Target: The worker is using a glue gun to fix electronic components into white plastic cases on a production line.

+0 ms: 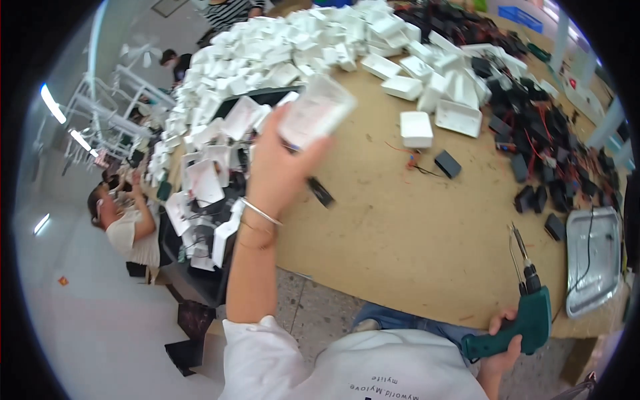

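My left hand (pixel 280 160) is closed around a white plastic box shell (pixel 320 110), raised above the table beside a bin of parts. A small black piece (pixel 321 192) lies by its wrist, slightly blurred. Low on the right, my right hand (pixel 505 350) grips a green soldering gun (pixel 533 320) by its handle, its metal tip pointing up over the table. A lone white box shell (pixel 417 129) rests mid-table. Close to it are a black block (pixel 447 164) and a small part with red and black wires (pixel 412 160).
White shells (pixel 280 47) are heaped at the back. Black parts with wires (pixel 533 140) pile up on the right, above a metal tray (pixel 593 267). On the left, a black bin (pixel 175 245) holds shells and wired parts. Another person (pixel 130 230) sits beyond it.
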`<act>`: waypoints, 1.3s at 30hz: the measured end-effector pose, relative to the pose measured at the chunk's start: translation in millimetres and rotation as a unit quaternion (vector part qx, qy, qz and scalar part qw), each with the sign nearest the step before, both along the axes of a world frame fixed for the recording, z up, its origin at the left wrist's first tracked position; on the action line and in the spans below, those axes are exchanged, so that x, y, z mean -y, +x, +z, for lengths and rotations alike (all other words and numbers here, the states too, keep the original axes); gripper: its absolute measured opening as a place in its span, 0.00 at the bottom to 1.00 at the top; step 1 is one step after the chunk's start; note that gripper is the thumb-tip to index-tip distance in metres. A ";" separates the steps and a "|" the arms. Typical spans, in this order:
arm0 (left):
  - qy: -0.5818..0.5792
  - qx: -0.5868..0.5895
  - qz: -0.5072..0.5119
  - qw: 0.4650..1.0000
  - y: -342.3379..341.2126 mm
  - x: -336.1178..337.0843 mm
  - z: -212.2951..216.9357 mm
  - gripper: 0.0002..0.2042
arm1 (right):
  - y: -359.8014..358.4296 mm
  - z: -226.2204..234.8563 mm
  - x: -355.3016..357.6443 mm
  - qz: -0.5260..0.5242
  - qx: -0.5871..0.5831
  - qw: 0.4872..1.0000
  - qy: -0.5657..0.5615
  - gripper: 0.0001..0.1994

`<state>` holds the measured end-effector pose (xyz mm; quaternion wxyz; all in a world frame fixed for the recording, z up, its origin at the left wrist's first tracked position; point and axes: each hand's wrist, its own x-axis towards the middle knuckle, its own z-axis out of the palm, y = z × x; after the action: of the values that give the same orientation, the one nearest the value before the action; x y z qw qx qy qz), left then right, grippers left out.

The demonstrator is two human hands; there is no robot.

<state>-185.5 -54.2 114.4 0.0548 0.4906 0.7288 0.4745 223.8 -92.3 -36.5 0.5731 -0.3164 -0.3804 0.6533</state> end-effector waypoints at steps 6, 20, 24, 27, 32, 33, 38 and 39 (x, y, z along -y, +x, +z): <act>0.017 -0.092 0.247 0.965 -147.7 26.1 44.5 0.33 | 2.1 4.3 -8.5 0.004 0.048 0.999 0.013 0.26; -0.228 -0.127 -0.035 0.965 17.4 -159.2 -70.9 0.33 | -18.8 27.8 -10.1 -0.033 0.055 0.998 -0.006 0.25; -0.288 -0.101 -0.062 0.950 18.6 -185.2 -93.7 0.40 | -14.8 21.6 -9.5 -0.022 0.061 0.998 -0.001 0.26; -0.300 -0.146 -0.165 0.928 12.2 -179.6 -88.2 0.41 | -15.0 21.3 -8.2 -0.038 0.050 0.998 -0.012 0.26; -0.154 0.346 -0.179 0.908 32.7 -124.2 -40.9 0.28 | -7.7 12.6 -9.7 -0.004 0.036 0.999 -0.007 0.28; -0.081 0.442 -0.159 0.879 43.9 -107.6 -40.6 0.24 | -9.1 12.3 -9.8 -0.007 0.035 0.999 -0.015 0.28; 0.108 0.520 -0.127 0.838 145.5 -38.7 -96.2 0.16 | -5.2 15.5 -14.5 -0.015 0.009 0.999 -0.040 0.29; 0.101 0.522 -0.125 0.838 143.6 -26.4 -104.6 0.16 | -6.3 14.8 -13.7 -0.009 0.008 0.999 -0.042 0.29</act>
<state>-41.9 -27.8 9.9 0.4357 0.2601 0.4726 0.7205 217.6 -78.5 -21.8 0.5625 -0.3486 -0.3543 0.6608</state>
